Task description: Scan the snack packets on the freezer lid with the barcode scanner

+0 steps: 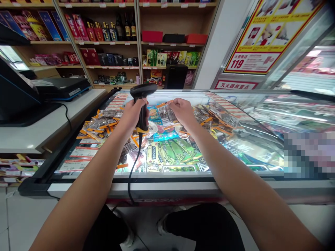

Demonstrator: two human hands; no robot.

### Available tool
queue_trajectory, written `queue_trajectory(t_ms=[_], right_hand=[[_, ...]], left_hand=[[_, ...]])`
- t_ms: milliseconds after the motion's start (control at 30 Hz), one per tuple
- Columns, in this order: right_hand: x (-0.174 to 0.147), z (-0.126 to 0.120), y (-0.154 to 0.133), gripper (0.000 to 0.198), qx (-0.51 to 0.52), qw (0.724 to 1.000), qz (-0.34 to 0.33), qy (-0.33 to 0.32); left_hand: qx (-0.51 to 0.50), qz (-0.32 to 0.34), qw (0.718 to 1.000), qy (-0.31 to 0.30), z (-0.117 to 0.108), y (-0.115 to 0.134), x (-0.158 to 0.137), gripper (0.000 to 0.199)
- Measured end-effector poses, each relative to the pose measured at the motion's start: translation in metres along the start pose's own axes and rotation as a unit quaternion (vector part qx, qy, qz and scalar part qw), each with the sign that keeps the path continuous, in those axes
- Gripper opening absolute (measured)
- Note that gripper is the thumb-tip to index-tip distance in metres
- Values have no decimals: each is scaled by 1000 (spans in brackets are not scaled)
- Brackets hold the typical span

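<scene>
My left hand [134, 113] is wrapped round the handle of a black barcode scanner [142, 91], whose head points to the right and whose cord hangs down over the freezer's front edge. Between finger and thumb of my right hand [181, 109] is the top edge of a clear snack packet [166, 115] with orange ends and a barcode label. The packet is just right of the scanner, above the glass top. Piles of similar orange-edged packets [101, 123] lie to the left, and more packets [222, 116] lie to the right.
A glass-topped chest freezer [167, 185] spans the front, with green ice-pop packs [178, 150] showing inside. At left a counter [86, 104] bears a black scale [61, 88] and a monitor [18, 80]. Stocked shelves [104, 43] stand behind. A poster [274, 33] hangs at right.
</scene>
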State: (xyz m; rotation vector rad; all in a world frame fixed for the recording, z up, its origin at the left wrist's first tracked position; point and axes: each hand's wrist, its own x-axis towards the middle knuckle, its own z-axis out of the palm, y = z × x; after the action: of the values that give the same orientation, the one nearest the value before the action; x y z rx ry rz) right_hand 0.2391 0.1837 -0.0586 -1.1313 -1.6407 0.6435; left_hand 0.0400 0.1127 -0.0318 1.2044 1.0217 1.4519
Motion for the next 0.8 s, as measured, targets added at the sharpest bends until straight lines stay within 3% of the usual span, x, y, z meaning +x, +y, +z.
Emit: queue_trajectory(t_ms=[133,267,800], right_hand=[[6,-5,6,31,3,999,10,44],[8,-10,12,29,-7,997,28,69],[15,-16,15,30,-72,993,18,90]], left_hand=[[39,-48,994,-91,7,-11,-4,26],[32,-105,984,-140,12,-15,-9,28],[-3,-121,984,-135,8,-14,-4,28]])
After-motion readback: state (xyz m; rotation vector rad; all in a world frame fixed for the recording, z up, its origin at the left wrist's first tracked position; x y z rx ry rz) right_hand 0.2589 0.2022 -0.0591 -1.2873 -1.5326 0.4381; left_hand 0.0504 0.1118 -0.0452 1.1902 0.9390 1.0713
